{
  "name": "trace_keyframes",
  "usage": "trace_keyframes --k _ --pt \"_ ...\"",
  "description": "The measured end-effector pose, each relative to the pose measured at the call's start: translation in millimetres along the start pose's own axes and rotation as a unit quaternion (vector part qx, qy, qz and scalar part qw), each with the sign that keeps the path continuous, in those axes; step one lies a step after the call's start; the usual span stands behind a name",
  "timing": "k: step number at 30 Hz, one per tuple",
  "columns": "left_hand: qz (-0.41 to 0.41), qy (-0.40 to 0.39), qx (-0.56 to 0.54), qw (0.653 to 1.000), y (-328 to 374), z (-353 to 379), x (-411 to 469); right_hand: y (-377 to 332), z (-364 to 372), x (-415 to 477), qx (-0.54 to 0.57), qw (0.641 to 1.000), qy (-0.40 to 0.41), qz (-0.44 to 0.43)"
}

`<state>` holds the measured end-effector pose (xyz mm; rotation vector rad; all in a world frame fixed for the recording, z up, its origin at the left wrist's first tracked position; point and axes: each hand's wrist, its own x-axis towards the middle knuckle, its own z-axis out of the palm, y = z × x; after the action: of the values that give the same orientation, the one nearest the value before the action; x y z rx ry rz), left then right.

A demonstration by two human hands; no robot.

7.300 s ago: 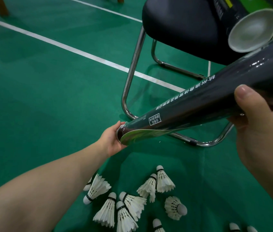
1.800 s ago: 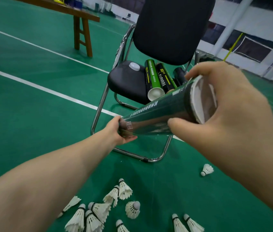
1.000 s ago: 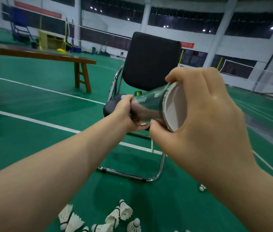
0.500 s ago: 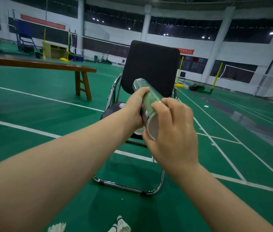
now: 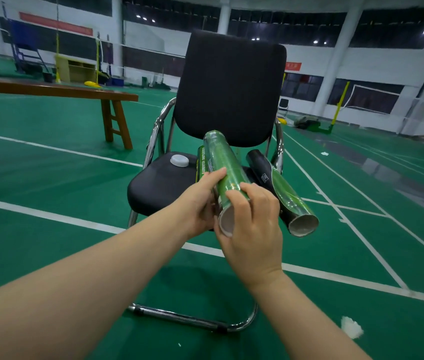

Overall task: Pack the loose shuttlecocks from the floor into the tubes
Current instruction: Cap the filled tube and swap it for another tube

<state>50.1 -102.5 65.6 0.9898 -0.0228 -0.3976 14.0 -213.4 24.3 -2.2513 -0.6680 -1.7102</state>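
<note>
Both hands hold a green shuttlecock tube point(image 5: 225, 166) over the front of a black chair seat point(image 5: 153, 185). My left hand point(image 5: 200, 201) grips its left side near the open end. My right hand point(image 5: 251, 224) wraps the near end from the right, beside the tube's mouth point(image 5: 226, 221). The tube's far end tilts up toward the chair back. A dark tube with a green panel point(image 5: 283, 196) lies on the seat to the right, its open end toward me. Another green tube point(image 5: 202, 162) lies partly hidden behind the held one. One white shuttlecock point(image 5: 351, 329) is on the floor at lower right.
A white cap point(image 5: 179, 160) rests on the seat. The chair has a chrome frame with a floor bar point(image 5: 192, 318). A wooden bench point(image 5: 57, 90) stands at the left. The green court floor with white lines point(image 5: 50, 216) spreads all around.
The view has risen from the floor, so the cluster of shuttlecocks has left the frame. The held tube has swung from level to pointing away, down onto the chair seat among the other tubes.
</note>
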Motion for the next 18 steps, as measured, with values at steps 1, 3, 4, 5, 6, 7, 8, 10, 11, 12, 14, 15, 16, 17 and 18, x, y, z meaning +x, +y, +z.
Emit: trace_keyframes --k 1,3,4,5,6,7,8,10,11,12,14,15,16,17,18 --pt "0.000 0.004 0.025 1.000 -0.7 -0.2 6.2 7.1 6.9 -0.8 -0.001 1.000 0.007 0.012" --pt "-0.004 0.007 0.075 0.997 -3.5 2.1 18.5 24.6 18.3 -2.7 -0.012 0.999 0.012 0.031" --pt "-0.007 0.005 0.090 0.996 -5.6 4.3 24.1 34.6 23.1 -4.3 -0.021 0.999 0.011 0.040" --pt "-0.011 0.001 0.099 0.995 -7.9 6.4 29.4 44.7 27.8 -5.9 -0.029 0.998 0.011 0.050" --pt "-0.017 -0.004 0.102 0.995 -10.0 8.2 34.0 54.4 32.1 -8.0 -0.034 0.997 0.010 0.063" --pt "-0.021 -0.008 0.108 0.994 -11.8 10.3 38.3 63.9 36.2 -9.8 -0.039 0.996 0.009 0.078" --pt "-0.021 -0.009 0.116 0.993 -13.4 11.3 42.5 72.6 39.9 -11.5 -0.041 0.995 0.004 0.094" --pt "-0.003 0.008 0.137 0.991 -14.8 12.1 49.4 88.0 46.8 -14.0 -0.037 0.991 -0.014 0.125" --pt "0.010 0.019 0.144 0.989 -15.0 12.4 52.5 94.8 49.5 -14.9 -0.032 0.990 -0.025 0.137" --pt "0.020 0.025 0.149 0.988 -15.0 12.5 54.6 100.5 51.9 -15.7 -0.029 0.989 -0.032 0.142" --pt "0.037 0.035 0.163 0.985 -15.2 12.1 57.8 108.7 56.9 -18.4 -0.031 0.988 -0.037 0.144" --pt "0.044 0.039 0.171 0.983 -15.4 12.3 58.6 111.2 59.1 -20.5 -0.032 0.988 -0.038 0.147" --pt "0.052 0.042 0.181 0.981 -15.8 12.3 59.4 112.8 61.4 -23.3 -0.032 0.987 -0.040 0.152" --pt "0.058 0.044 0.197 0.978 -16.3 12.6 60.3 113.8 63.7 -26.3 -0.031 0.986 -0.044 0.159" --pt "0.064 0.046 0.215 0.973 -16.9 13.0 60.8 114.4 66.0 -29.0 -0.032 0.984 -0.052 0.168"
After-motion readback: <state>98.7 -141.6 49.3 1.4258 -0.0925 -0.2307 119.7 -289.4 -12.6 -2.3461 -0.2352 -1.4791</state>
